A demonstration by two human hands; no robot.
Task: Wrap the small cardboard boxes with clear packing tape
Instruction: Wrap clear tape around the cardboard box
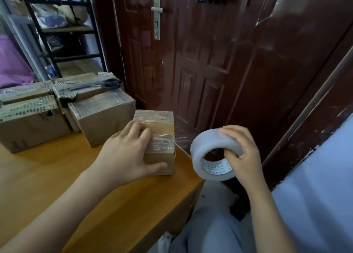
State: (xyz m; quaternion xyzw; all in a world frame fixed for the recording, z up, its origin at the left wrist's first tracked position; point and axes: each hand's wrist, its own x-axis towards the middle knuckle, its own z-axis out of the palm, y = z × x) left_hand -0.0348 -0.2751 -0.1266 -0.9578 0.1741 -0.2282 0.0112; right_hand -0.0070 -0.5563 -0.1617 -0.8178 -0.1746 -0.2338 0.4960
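One small brown cardboard box (159,138) stands at the right end of the orange-brown wooden counter (57,176), close to its far right corner, with bands of clear tape already shining across its top and upper near face while the lower part of that face looks bare. The left hand (126,157) presses on it from the left, fingers spread over the top and thumb along the lower near face, a grip clamped on the box to steady it. A short strip of clear tape (182,139) runs from the box's right edge to the wide roll of clear packing tape (214,155), held just right of the box, off the counter's edge; the right hand (242,153) is closed on that roll, thumb hooked inside the core and fingers over the outer rim. By my reading, the wrap is mid-pass: the next move calls for keeping the strip taut and carrying the roll around the box to cover its bare faces. Several larger taped cardboard cartons (66,107) sit at the far left, with black-handled scissors (103,84) lying on top for cutting.
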